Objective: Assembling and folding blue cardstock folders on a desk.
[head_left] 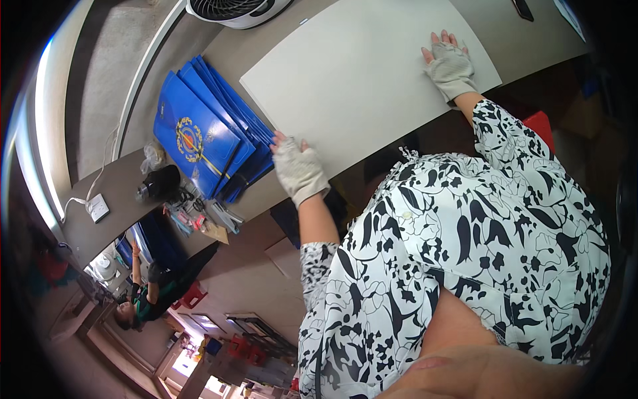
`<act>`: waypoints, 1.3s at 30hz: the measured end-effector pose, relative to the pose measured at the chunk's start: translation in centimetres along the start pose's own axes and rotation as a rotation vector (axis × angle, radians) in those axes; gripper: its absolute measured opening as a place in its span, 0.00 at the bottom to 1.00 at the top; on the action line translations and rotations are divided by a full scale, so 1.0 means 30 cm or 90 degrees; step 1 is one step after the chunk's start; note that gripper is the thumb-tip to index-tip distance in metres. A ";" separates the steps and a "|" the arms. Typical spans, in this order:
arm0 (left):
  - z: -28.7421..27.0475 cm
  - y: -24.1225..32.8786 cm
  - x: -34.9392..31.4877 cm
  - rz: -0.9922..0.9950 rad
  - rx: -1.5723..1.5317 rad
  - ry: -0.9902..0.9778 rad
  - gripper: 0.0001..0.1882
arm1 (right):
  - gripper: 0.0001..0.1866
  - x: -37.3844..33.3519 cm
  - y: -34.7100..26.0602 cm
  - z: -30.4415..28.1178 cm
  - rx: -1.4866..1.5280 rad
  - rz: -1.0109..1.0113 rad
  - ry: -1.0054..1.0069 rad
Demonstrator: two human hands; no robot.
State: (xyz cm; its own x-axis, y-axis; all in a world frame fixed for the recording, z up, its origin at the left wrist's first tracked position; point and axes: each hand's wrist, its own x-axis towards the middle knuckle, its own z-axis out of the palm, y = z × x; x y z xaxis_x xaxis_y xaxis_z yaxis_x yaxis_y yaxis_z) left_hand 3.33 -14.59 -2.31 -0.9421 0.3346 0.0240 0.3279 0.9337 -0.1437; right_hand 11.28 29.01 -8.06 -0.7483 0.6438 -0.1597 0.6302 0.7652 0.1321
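A large white sheet (365, 73), perhaps a stack of them, lies flat on the grey table in front of me. My right hand (452, 65), in a pale fingerless glove, rests spread on its right part. At the near left corner is my left hand (299, 167), gloved the same way, its fingers stretched toward the sheet's edge and some of them partly hidden. Neither hand grips anything that I can see. Just left of it, a fanned pile of glossy blue folders (206, 126) with a gold and red emblem lies on the table.
A white and black fan (232, 10) stands at the far edge. Left of the folders are a black bottle (159, 183), small tools (193, 216) and a white power socket (98, 208). A phone (523, 9) lies far right. Another person (149, 296) works at the lower left.
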 end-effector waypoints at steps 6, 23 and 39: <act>-0.100 0.147 0.035 -0.253 -0.243 -0.124 0.39 | 0.36 0.002 -0.032 -0.014 0.035 -0.003 0.005; -0.006 0.190 0.300 0.116 -0.520 0.021 0.51 | 0.37 0.036 -0.108 0.023 0.024 -0.018 0.038; -0.033 0.408 0.373 0.160 -0.193 0.062 0.40 | 0.35 0.000 -0.201 -0.136 0.157 -0.296 -0.022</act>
State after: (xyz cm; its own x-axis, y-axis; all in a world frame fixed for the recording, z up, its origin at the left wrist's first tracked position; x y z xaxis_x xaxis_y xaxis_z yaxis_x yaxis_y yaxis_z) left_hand -3.12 0.70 -2.83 -0.8238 0.5537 0.1216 0.5665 0.8120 0.1402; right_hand 6.63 24.40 -4.86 -0.9557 0.2330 -0.1797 0.2666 0.9441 -0.1938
